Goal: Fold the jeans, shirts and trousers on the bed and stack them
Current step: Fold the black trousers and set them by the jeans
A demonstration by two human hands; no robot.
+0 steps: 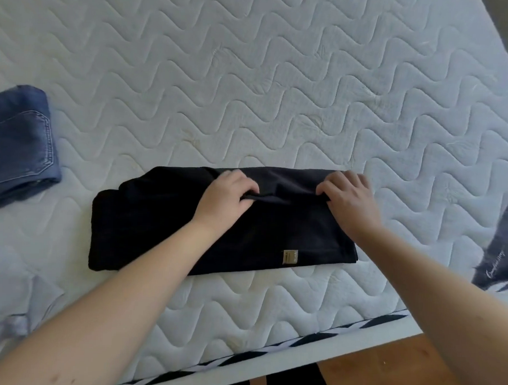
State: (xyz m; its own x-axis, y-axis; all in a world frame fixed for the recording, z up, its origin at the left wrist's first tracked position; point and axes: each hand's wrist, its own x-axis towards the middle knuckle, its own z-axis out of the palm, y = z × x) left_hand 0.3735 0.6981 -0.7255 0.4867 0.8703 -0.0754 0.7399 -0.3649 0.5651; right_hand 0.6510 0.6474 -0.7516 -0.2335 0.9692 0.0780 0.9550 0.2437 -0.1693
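A black garment (165,226), folded into a long band with a small tan label near its front right corner, lies across the white quilted mattress (279,92). My left hand (228,194) pinches a ridge of its cloth near the middle. My right hand (349,197) pinches the same fold at the right end. Folded blue jeans (20,144) lie at the left edge of the view.
A pale light-blue garment (10,304) lies crumpled at the near left. A dark blue printed cloth (501,252) shows at the right edge. The mattress's near edge (270,348) runs diagonally, with wooden floor (384,375) below it.
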